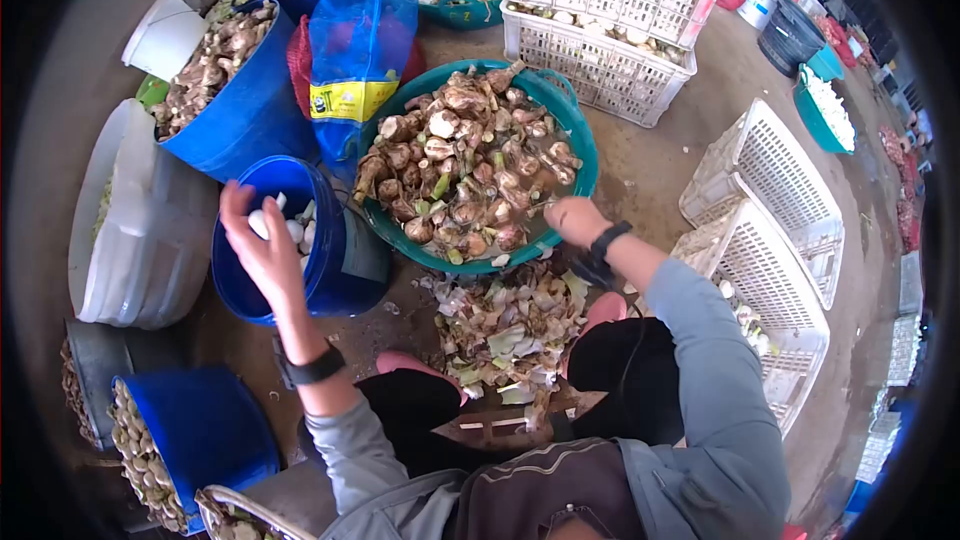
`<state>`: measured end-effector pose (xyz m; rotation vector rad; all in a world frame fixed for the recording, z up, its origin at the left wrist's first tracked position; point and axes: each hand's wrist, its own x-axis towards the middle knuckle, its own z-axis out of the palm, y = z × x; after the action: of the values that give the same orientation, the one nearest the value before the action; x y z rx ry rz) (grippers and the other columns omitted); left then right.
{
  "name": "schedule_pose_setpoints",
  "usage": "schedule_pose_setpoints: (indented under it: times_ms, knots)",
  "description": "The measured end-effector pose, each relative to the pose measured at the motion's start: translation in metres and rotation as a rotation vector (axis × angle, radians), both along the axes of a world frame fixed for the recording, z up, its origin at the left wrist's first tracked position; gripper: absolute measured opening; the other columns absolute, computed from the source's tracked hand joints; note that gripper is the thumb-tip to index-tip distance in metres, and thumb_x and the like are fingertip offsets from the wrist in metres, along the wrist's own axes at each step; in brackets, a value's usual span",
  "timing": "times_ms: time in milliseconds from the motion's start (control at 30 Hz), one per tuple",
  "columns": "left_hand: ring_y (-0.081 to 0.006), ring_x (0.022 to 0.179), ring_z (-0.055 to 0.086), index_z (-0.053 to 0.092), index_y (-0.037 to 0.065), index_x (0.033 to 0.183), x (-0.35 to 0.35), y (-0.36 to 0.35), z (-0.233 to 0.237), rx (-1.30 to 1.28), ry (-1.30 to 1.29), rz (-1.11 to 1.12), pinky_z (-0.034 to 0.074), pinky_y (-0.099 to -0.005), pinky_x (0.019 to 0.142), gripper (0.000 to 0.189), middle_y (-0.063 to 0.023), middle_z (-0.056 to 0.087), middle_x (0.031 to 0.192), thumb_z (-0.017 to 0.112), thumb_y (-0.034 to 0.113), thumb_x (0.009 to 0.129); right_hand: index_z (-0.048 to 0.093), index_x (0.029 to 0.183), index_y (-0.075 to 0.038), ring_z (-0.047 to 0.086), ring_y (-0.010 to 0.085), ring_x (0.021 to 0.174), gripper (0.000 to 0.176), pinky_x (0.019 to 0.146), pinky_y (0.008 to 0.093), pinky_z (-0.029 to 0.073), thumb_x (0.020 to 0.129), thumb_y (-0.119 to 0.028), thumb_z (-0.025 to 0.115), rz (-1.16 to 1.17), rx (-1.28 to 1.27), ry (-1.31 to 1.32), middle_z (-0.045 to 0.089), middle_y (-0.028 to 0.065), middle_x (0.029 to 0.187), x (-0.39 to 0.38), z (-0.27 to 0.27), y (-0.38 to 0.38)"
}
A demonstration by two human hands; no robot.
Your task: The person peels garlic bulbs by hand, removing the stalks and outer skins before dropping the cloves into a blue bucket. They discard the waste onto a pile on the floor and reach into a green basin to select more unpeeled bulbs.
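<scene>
Over the blue bucket (350,285) with peeled white bulbs (298,230) inside, my left hand (262,245) is held with its fingers apart. A white bulb (259,224) shows beside the fingers; whether it touches them is unclear. My right hand (577,221) is closed at the right rim of the green basin (592,155), and something thin, too small to name, shows at its fingertips. Brown, unpeeled bulbs (465,155) are heaped in the basin, with some water at its edge.
Peelings (515,325) lie on the floor between two pink shoes. White crates (600,60) are stacked behind the basin, and more crates (760,280) stand at the right. A blue tub (245,100) of brown bulbs and a white container (150,230) stand at the left.
</scene>
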<state>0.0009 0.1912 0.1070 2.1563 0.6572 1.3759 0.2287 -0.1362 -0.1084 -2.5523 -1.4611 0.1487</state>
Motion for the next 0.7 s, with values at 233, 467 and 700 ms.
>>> schedule_pose_setpoints:
  times_ms: [233,467,700]
  knots:
    - [-0.0151,0.096,0.055,0.055,0.002,0.112,0.046,-0.070,-0.119,-0.629,0.222,-0.499,0.044,-0.0272,0.085,0.025,-0.0075,0.060,0.104,0.051,0.012,0.089,0.059,0.107,-0.013,0.048,0.0344,0.106,0.028,0.088,0.0470,0.039,0.090,-0.014,0.038,-0.247,-0.240,0.131,0.059,0.0089,0.102,0.043,-0.115,0.034]
    - [-0.0306,0.095,0.054,0.041,0.006,0.128,0.079,-0.133,-0.136,-0.251,0.429,-0.401,0.047,-0.0368,0.078,0.061,-0.0163,0.046,0.113,0.069,0.015,0.075,0.029,0.136,0.003,0.050,0.0070,0.092,0.059,0.078,0.0221,0.044,0.093,-0.032,0.051,-0.271,0.347,1.388,0.052,0.0063,0.116,-0.012,0.091,0.092]
    - [-0.0313,0.092,0.053,0.046,0.000,0.124,0.046,-0.157,-0.085,-0.117,0.326,-0.343,0.046,-0.0364,0.078,0.065,-0.0160,0.050,0.102,0.075,0.009,0.066,0.048,0.113,0.005,0.051,0.0073,0.082,0.032,0.070,0.0239,0.044,0.093,-0.020,0.050,-0.032,0.530,1.066,0.054,0.0028,0.095,-0.067,0.138,0.072]
